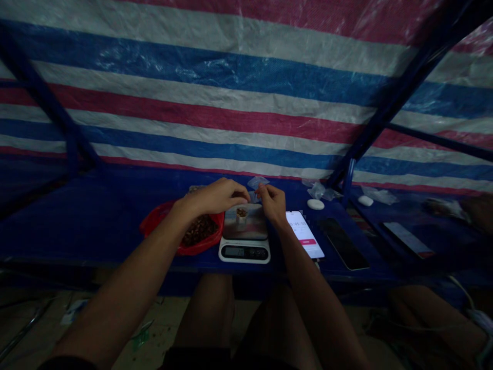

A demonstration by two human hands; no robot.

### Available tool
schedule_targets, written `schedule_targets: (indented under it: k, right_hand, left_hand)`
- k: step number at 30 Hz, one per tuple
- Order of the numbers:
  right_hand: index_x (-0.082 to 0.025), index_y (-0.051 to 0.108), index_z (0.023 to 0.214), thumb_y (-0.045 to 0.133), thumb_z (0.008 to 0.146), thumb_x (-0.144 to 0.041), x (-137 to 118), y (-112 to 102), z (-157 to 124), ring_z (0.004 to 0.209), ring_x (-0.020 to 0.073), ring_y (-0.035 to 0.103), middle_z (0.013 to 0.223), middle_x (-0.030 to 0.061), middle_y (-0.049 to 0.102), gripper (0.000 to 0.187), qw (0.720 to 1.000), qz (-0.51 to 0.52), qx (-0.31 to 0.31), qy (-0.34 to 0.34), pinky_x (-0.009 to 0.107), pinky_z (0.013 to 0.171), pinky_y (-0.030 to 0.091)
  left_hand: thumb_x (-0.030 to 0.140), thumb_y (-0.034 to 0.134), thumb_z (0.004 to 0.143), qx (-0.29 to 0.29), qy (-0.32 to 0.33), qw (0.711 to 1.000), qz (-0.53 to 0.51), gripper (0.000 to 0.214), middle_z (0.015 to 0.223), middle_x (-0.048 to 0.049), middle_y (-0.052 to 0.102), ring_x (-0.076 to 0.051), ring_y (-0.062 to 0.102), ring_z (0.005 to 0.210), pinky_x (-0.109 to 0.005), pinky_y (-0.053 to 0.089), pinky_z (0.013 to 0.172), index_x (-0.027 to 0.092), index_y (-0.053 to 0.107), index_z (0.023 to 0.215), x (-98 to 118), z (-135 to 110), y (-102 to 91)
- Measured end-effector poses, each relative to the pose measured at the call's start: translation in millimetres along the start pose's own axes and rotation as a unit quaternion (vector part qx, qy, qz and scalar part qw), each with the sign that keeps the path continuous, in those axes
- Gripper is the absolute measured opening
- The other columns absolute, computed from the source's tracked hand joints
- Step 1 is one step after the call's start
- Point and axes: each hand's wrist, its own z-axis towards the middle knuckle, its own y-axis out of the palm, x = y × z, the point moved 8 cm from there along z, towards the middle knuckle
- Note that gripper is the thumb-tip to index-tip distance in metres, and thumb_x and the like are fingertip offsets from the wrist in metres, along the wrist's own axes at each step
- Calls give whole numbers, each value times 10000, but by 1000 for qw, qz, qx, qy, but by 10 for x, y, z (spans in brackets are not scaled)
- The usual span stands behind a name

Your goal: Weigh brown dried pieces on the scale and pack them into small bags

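Note:
My left hand [228,195] reaches over the back left of a small kitchen scale [245,232]. Its fingers are curled together at the near side of a clear plastic bag [253,197]. From the other side, my right hand [272,203] pinches the same bag between thumb and fingers. On the scale's metal plate stands a small clear cup [241,217] with brown bits in it, below my left fingertips. The scale's display is too dim to read. A red plastic bag [200,250] full of brown pieces lies left of the scale, partly hidden by my left forearm.
Right of the scale lie a lit phone [306,235] showing a timer, a dark phone [345,244] and a white rounded case [315,204]. Clear bags [321,191] lie behind. Another person's hand [475,213] is at far right, near another phone [408,239]. Blue metal bars [356,136] frame the table.

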Motion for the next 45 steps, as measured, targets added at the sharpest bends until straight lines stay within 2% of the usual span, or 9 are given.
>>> schedule_targets:
  k: [3,5,9,13,19,24,31,39,45]
  right_hand:
    - [-183,728,704,591,939,-648,13,-12,0,662,210,632,651,41,678,539,1000,2,5,0,324,646,453]
    - [-182,731,704,596,937,-651,24,-16,2,651,209,626,646,41,675,541,1000,2,7,-1,327,642,448]
    - [-182,724,691,595,935,-672,34,1,-2,659,213,627,648,45,675,562,1000,4,1,-2,326,637,443]
    - [-177,718,680,602,931,-665,21,7,-12,665,213,630,650,44,677,561,1000,5,1,-5,321,635,444]
    - [-170,725,690,599,926,-646,37,-3,-7,655,213,624,642,43,676,546,1000,-5,1,2,319,622,438]
    - [-168,728,690,602,926,-630,24,2,-12,638,211,616,633,43,669,534,1000,-7,-2,1,321,610,438]
    - [-173,728,694,596,922,-662,36,8,-22,653,222,632,646,52,684,555,1000,-10,-5,4,328,616,458]
    - [-179,718,683,595,918,-690,13,30,-30,662,222,638,649,56,689,575,1000,-15,-13,6,327,622,466]
    - [-177,714,687,580,937,-671,-22,19,-35,659,211,629,656,46,683,570,1000,-25,-16,-7,323,638,455]
  left_hand:
    - [230,558,969,19,-37,999,31,280,1108,-48,814,-188,738,968,-264,505,867,198,804,1096,-117,-210,-168]
    - [214,574,940,-12,-101,993,55,257,1051,-40,821,-189,743,921,-255,511,820,205,813,1034,-314,-394,-169]
    - [185,685,818,-99,-225,967,62,243,1006,-42,826,-191,750,849,-238,518,712,201,800,1032,-747,-746,105]
    - [167,703,786,-81,-213,973,30,247,994,-22,824,-175,754,850,-217,512,678,216,778,1016,-854,-825,341]
    - [183,637,875,-61,-173,981,64,175,982,-53,823,-179,745,829,-241,511,715,192,793,953,-776,-796,300]
    - [154,685,822,-59,-168,981,77,212,1014,-49,828,-182,757,864,-232,517,730,203,804,990,-828,-797,343]
    - [187,670,884,-48,-139,985,89,165,987,-37,833,-170,759,850,-226,517,731,208,813,963,-796,-815,295]
    - [224,664,909,17,-69,995,68,181,1016,-27,828,-172,753,893,-244,515,811,209,822,996,-324,-609,-121]
    - [225,672,912,28,-30,999,24,198,1019,-44,828,-188,755,907,-255,516,788,200,828,1031,-56,-146,-56]
